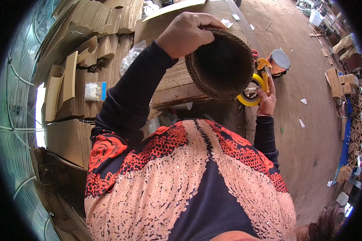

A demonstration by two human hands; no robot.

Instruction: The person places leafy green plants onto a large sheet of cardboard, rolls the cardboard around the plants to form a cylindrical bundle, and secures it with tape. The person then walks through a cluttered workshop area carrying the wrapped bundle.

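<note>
My left hand [187, 34] grips the upper rim of a corrugated cardboard cylinder [221, 67], thumb over the edge. The cylinder's round opening faces me, and its inside is dark. Beside its lower right edge, my right hand [268, 101] holds a tape dispenser [264, 64] with an orange-yellow head, carrying a roll of yellow tape [243, 100]. Part of the roll passes behind the cylinder's rim, and I cannot tell whether they touch. A wooden workbench [175, 93] lies beneath the cylinder.
Stacks of cardboard sheets [69, 137] line the left side, with a clear bag of small parts [93, 91] on them. A round container with a grey lid [280, 58] stands right of the bench. Cardboard boxes [335, 81] sit along the far right of the dirt floor [301, 144].
</note>
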